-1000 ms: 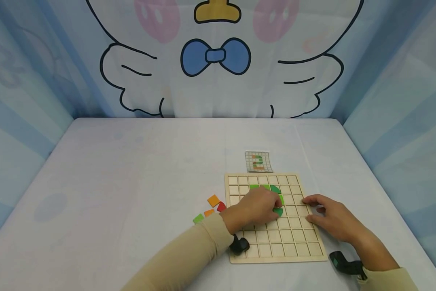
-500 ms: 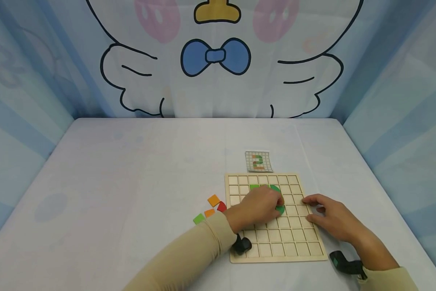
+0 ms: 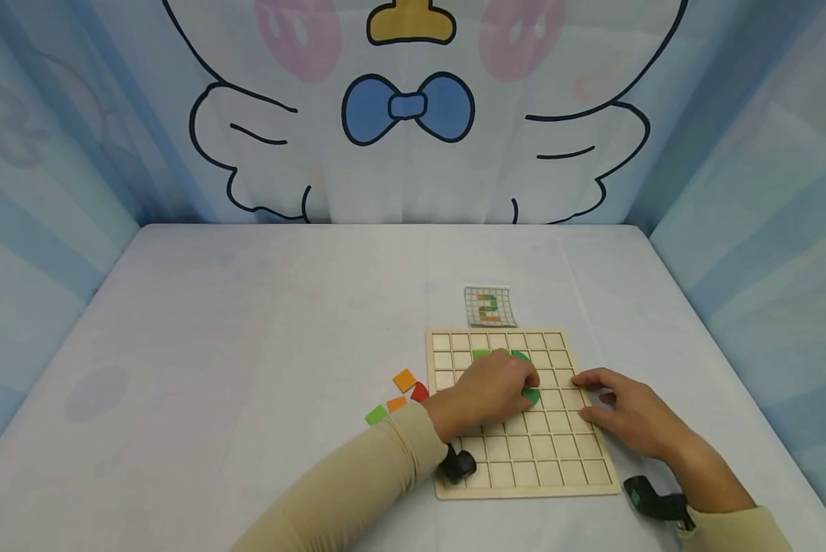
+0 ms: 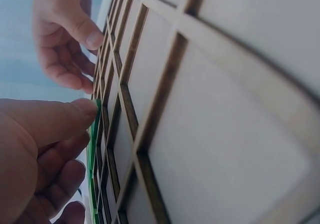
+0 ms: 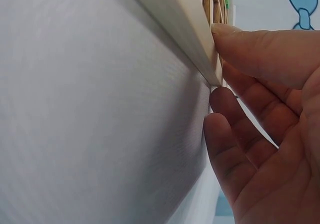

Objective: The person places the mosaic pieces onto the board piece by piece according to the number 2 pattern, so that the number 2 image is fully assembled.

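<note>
A light wooden grid board (image 3: 518, 491) lies on the white table. My left hand (image 3: 489, 387) is over its upper middle, thumb and fingertips pinching a green rounded piece (image 3: 532, 396), seen edge-on under the thumb in the left wrist view. Other green pieces (image 3: 481, 354) sit in the board's upper cells, partly hidden by that hand. At the board's right edge is my right hand (image 3: 634, 410), its thumb and index fingertip touching the rim a little apart. In the right wrist view the thumb (image 5: 265, 52) lies on the rim and the other fingers are loosely bent beside it.
Left of the board lie loose tiles: an orange square (image 3: 404, 380), a red piece (image 3: 420, 392), another orange piece (image 3: 396, 403) and a green one (image 3: 376, 415). A small printed pattern card (image 3: 490, 307) rests just beyond the board's far edge. Patterned curtains enclose the table.
Over the last second my left hand has shifted slightly right, and the green rounded piece under its fingers has moved a little right and up. My right hand has stayed still.
</note>
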The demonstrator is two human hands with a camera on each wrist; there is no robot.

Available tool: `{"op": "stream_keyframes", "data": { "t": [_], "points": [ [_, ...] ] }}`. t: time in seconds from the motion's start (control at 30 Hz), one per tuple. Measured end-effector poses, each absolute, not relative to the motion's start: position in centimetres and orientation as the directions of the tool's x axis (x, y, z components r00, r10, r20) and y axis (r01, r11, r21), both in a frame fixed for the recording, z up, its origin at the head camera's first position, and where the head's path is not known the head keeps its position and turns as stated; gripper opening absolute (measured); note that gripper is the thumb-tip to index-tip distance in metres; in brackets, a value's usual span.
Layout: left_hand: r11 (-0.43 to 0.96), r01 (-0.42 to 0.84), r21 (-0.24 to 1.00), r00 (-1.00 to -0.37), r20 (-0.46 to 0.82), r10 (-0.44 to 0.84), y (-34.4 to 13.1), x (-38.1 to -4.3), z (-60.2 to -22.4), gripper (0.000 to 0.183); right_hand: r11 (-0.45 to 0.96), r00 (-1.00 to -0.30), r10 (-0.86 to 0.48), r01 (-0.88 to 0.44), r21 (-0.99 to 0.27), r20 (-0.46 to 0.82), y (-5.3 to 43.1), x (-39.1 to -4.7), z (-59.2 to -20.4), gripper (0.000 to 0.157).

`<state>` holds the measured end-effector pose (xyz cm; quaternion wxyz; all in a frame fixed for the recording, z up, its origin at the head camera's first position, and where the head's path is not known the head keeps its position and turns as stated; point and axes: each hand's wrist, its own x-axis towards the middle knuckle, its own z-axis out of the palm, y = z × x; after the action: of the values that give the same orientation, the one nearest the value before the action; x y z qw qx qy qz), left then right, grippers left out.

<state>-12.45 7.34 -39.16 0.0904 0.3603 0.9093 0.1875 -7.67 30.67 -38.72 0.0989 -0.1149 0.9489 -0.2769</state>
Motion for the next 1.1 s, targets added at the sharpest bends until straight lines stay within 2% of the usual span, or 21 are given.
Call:
{"op": "stream_keyframes", "data": {
  "t": [0.53, 0.73, 1.1],
  "points": [
    [0.669, 0.623, 0.405, -0.721, -0.033, 0.692, 7.5, -12.3, -39.3, 0.019, 0.816, -0.955, -0.273, -0.165, -0.554, -0.118, 30.6, -7.7, -38.7, 0.039],
    [0.654, 0.572, 0.495, -0.736, -0.043, 0.676, 6.8, -12.6, -38.7, 0.015, 0.818, -0.955, -0.272, -0.164, -0.552, -0.119, 30.6, -7.6, -38.7, 0.039],
    [0.643, 0.573, 0.507, -0.732, -0.035, 0.68, 4.1, -13.3, -37.5, 0.035, 0.824, -0.957, -0.26, -0.15, -0.546, -0.129, 30.5, -7.6, -38.8, 0.04]
  ]
}}
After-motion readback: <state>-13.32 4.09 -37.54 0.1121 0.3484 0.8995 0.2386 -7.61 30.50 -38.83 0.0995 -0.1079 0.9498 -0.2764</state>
